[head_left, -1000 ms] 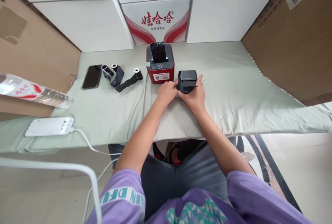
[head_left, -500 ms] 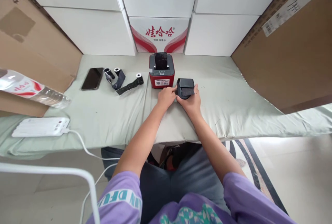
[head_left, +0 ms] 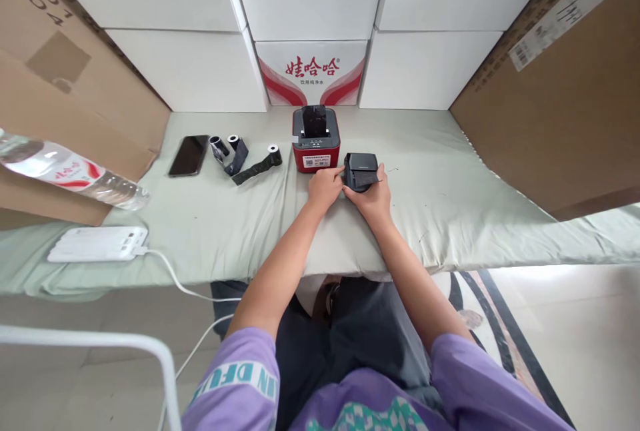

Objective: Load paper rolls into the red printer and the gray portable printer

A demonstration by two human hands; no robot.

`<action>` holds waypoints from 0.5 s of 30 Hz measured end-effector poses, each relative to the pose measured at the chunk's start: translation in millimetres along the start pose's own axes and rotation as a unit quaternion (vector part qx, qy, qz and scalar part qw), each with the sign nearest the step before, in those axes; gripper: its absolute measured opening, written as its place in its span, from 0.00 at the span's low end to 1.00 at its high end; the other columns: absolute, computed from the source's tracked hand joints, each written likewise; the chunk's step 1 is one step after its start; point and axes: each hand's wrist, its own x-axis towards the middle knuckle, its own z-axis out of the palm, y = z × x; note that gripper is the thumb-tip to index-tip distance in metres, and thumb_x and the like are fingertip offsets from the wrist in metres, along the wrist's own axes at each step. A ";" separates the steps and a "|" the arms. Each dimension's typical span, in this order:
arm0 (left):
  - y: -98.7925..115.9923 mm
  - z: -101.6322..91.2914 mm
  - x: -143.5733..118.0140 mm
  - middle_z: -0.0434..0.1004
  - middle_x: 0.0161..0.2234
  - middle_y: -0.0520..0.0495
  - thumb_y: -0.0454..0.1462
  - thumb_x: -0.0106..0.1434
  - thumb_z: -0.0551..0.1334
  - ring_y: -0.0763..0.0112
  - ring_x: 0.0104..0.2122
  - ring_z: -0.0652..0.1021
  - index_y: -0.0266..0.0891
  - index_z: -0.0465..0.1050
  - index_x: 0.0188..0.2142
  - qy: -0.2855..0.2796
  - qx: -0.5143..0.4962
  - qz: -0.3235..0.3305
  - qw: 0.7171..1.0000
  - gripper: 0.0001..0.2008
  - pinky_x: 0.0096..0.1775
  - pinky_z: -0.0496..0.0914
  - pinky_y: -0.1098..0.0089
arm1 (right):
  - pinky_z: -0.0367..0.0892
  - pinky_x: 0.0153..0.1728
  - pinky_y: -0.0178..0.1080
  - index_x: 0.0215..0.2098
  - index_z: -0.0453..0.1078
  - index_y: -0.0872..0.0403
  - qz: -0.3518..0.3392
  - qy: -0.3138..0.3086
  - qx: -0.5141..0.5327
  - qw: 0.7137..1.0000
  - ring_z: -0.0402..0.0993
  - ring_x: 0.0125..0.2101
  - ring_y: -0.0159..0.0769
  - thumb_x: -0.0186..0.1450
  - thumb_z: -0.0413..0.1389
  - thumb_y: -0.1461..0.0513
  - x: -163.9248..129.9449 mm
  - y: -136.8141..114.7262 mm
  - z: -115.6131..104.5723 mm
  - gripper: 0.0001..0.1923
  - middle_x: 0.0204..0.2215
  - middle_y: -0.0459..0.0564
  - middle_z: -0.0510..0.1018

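A small black printer [head_left: 361, 168] sits on the pale green cloth [head_left: 450, 184] in front of me. My left hand [head_left: 325, 188] touches its left front corner. My right hand [head_left: 373, 194] cups its front, where a dark strip of paper sticks out under my fingers. Just left of it and behind stands a red printer [head_left: 316, 139] with its black lid raised.
Three small rolls with dark paper trailing [head_left: 245, 156] and a black phone [head_left: 189, 154] lie to the left. A white power strip [head_left: 97, 244] with its cable and a lying water bottle [head_left: 70, 171] are at the near left. Cardboard and white boxes [head_left: 310, 71] wall the table.
My hands have stayed on the black printer; the head camera has shifted slightly, so everything sits a little lower and to the right in view.
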 end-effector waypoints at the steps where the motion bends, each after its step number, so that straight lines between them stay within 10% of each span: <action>1: -0.1 -0.6 0.1 0.86 0.50 0.42 0.33 0.66 0.56 0.53 0.51 0.83 0.48 0.81 0.57 0.003 -0.003 -0.001 1.000 0.24 0.52 0.75 0.57 | 0.70 0.60 0.58 0.75 0.46 0.62 0.002 -0.001 0.004 1.000 0.68 0.64 0.63 0.48 0.71 0.48 0.0 -0.2 -0.2 0.66 0.64 0.72 0.68; 15: 6.5 -4.9 -2.6 0.87 0.48 0.46 0.33 0.67 0.55 0.61 0.47 0.84 0.50 0.79 0.60 0.008 -0.003 -0.009 1.000 0.26 0.51 0.74 0.66 | 0.69 0.60 0.56 0.75 0.45 0.63 0.004 -0.013 0.004 1.000 0.66 0.65 0.62 0.49 0.71 0.47 -0.1 -1.3 -2.0 0.67 0.65 0.72 0.67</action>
